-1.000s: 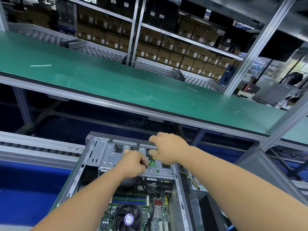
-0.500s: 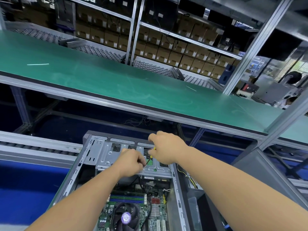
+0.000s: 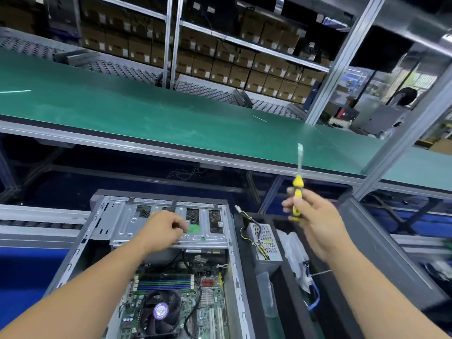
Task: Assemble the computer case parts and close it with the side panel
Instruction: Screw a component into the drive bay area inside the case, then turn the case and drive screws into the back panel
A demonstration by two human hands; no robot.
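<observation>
While computer case point(image 3: 156, 253) lies open below green bench point(image 3: 171, 113), we grip screwdriver point(image 3: 297, 192) in right hand point(image 3: 315, 216), raised right of case. Left hand point(image 3: 163, 231), fingers curled, rests on drive cage point(image 3: 171, 223). Step: likely cage fastening. Next: side panel, not seen.

Open computer case point(image 3: 102, 231) in front, below and before the long worktop point(image 3: 171, 113). Left hand point(image 3: 162, 231) on the drive bracket point(image 3: 203, 238) at the case's far end. Right of the case, power supply point(image 3: 265, 243) in a bin; above it, right hand point(image 3: 315, 216) gripping an upright screwdriver point(image 3: 298, 184). Shelves of boxes point(image 3: 244, 74) behind the worktop.
</observation>
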